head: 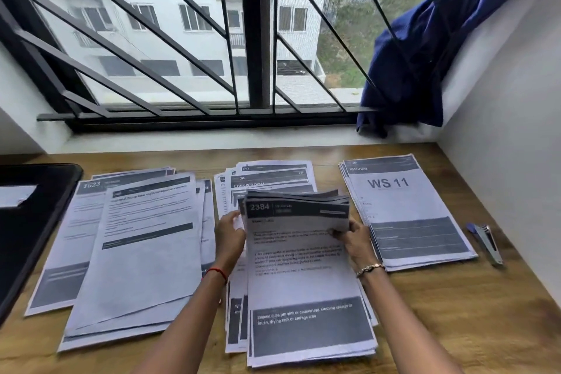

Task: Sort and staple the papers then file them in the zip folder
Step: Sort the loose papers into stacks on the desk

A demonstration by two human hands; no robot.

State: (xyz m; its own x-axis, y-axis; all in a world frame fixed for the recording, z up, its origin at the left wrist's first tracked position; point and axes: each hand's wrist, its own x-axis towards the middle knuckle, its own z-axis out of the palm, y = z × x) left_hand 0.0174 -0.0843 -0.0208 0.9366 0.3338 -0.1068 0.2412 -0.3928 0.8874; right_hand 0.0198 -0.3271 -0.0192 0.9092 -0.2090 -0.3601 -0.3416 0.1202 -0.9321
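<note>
Sorting, I judge: left hand (229, 234) and right hand (353, 240) each pinch the stack (299, 270) near its top. Next, square it for the stapler (487, 241), far right of the stack.

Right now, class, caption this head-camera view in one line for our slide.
Left hand and right hand hold a sheaf headed 2384 among paper piles on a wooden desk, stapler nearby.

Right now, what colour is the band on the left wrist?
Red. The thread band shows best in the head view.
</note>
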